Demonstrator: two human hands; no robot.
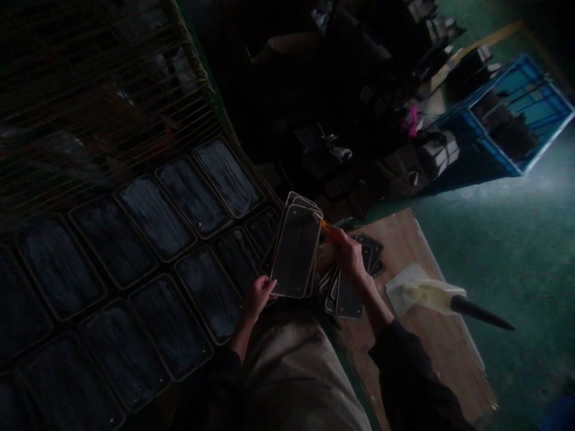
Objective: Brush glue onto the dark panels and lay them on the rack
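Trousers (296, 371): light cloth, seen stretched across the foreground.
Rectangular panel (294, 254): held tilted above the lap, with more panel edges visible behind it.
Left hand (257, 296): closed on the panel's lower-left corner.
Right hand (349, 254): wrapped around an orange tool (325, 225), its tip set near the upper-right corner.
Handling: the panel was judged stiff, fairly light and possibly slick-faced; best gripped by its long edges, with the face left untouched.
Counter (406, 236): a loose stack of panels (350, 293) was carried at its near side, a dark-handled pale object (431, 293) beside it.
Rows of panels (153, 215): laid out at left, streaked in dim light.
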